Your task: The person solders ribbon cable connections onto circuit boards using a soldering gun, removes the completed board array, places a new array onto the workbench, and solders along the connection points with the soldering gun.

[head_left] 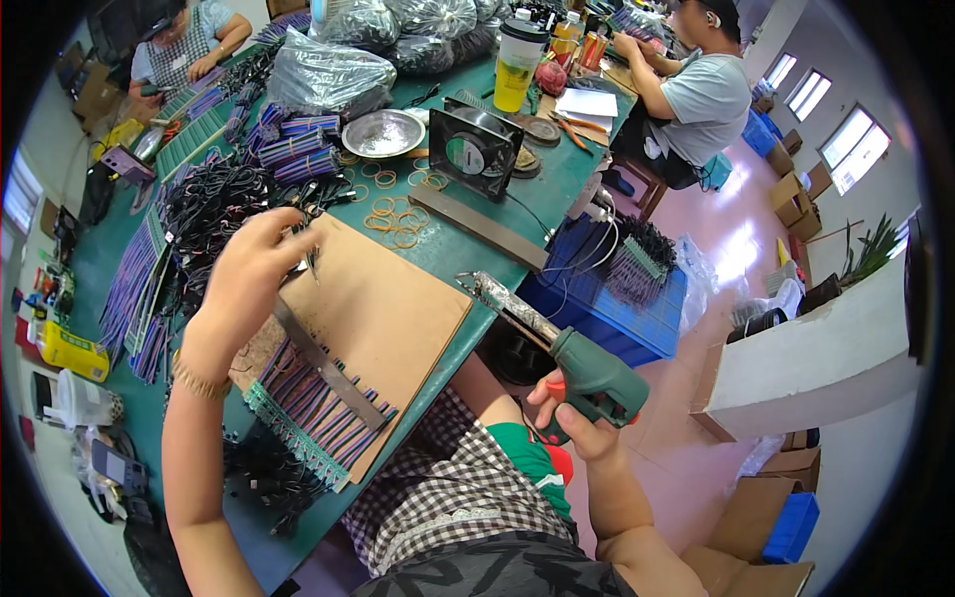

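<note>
My right hand (572, 413) is wrapped round the grip of a green heat gun (602, 373), held off the table's right edge with its metal nozzle pointing up and left. My left hand (249, 264) is raised over the far left part of a brown board (398, 298), its fingers curled together. Small dark ends show just under the fingertips; what they belong to is unclear. On the board, a flat metal bar (323, 363) lies across a row of coloured wires (323, 413). Light green strips (284, 433) join these wires at their near left ends.
Black cables (214, 204) and bundled coloured wires heap at the left. Beyond the board are rubber bands (398, 221), a metal dish (383, 133), a small fan (475, 149), a long bar (477, 227) and a drink cup (515, 65). A blue crate (617, 308) stands right. Two people sit farther off.
</note>
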`<state>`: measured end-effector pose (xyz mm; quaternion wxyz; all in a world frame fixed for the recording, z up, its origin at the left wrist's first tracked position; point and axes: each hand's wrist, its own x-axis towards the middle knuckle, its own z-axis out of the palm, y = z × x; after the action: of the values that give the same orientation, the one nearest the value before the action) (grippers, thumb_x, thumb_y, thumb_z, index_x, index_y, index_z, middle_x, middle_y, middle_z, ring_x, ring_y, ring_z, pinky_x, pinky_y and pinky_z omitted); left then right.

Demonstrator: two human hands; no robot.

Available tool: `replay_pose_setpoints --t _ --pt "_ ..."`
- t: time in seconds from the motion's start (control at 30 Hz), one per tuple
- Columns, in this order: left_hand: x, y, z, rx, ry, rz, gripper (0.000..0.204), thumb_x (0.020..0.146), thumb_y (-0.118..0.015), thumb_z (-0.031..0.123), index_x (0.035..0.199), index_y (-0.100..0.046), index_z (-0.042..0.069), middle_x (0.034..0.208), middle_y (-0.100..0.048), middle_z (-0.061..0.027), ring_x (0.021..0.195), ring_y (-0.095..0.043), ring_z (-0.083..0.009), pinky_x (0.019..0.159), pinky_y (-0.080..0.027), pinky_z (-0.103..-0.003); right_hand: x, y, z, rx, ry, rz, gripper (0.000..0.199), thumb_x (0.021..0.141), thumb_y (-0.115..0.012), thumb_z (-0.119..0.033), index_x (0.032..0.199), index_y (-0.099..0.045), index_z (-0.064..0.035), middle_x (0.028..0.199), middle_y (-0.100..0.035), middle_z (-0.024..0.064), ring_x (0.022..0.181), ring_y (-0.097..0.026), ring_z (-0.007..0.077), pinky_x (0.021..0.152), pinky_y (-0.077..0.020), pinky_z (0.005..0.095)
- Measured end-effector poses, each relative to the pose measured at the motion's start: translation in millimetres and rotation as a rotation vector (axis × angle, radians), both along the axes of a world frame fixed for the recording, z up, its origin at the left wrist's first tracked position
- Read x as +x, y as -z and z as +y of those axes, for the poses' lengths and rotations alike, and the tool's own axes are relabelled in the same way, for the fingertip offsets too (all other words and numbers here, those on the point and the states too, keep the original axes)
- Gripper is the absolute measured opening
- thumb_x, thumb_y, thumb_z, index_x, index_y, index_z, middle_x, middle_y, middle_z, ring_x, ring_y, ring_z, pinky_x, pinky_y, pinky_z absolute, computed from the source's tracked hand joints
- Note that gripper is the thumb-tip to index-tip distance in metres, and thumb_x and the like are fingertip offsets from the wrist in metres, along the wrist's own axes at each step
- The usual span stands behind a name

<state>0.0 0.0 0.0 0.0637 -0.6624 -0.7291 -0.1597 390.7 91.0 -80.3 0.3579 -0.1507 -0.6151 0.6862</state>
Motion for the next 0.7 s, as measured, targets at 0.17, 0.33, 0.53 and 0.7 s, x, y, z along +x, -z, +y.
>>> replay_pose_setpoints --t 0.17,0.33,0.53,0.7 --pt "-34.2 35.4 22.4 -0.075 0.262 0.235 0.018 0.073 -0.066 0.004 0.091 -0.064 0.008 0.118 -0.058 -0.0089 0.122 -0.046 -0.0307 0.099 -0.038 -0.041 -9.1 2.1 -14.2 -0.119 -0.012 0.098 0.032 0.090 -0.060 -0.012 0.121 -0.054 -0.0024 0.098 -0.063 0.0164 0.073 -0.064 0.0165 0.065 -0.0521 0.0279" --pt "-13.4 26.0 2.8 0.272 0.215 -0.533 0.014 0.085 -0.054 -0.007 0.095 -0.057 0.002 0.093 -0.061 -0.0079 0.096 -0.059 -0.0222 0.084 -0.046 -0.031 -39.1 -1.9 -26.9 -0.311 0.107 0.175 0.033 0.090 -0.059 -0.010 0.121 -0.050 -0.0013 0.093 -0.064 0.0177 0.070 -0.065 0.0186 0.066 -0.0534 0.0298" --pt "71.1 -8.8 -66.5 0.038 0.005 -1.180 0.008 0.091 -0.060 0.004 0.091 -0.063 -0.004 0.089 -0.058 -0.0058 0.072 -0.059 -0.0107 0.064 -0.048 -0.023 -72.5 -25.6 -39.9 -0.494 -0.065 -0.056 0.038 0.085 -0.061 0.002 0.120 -0.048 -0.0014 0.082 -0.064 0.0155 0.064 -0.063 0.0188 0.062 -0.0512 0.0292" --pt "103.8 -1.0 -111.2 -0.198 -0.063 -1.266 0.007 0.086 -0.064 0.003 0.089 -0.065 -0.003 0.082 -0.060 -0.0053 0.067 -0.056 -0.0088 0.057 -0.043 -0.023 -114.4 -36.3 -66.5 -0.325 -0.285 -0.111 0.051 0.081 -0.067 0.007 0.125 -0.046 -0.0052 0.095 -0.061 0.0096 0.082 -0.062 0.0144 0.071 -0.0518 0.0276"
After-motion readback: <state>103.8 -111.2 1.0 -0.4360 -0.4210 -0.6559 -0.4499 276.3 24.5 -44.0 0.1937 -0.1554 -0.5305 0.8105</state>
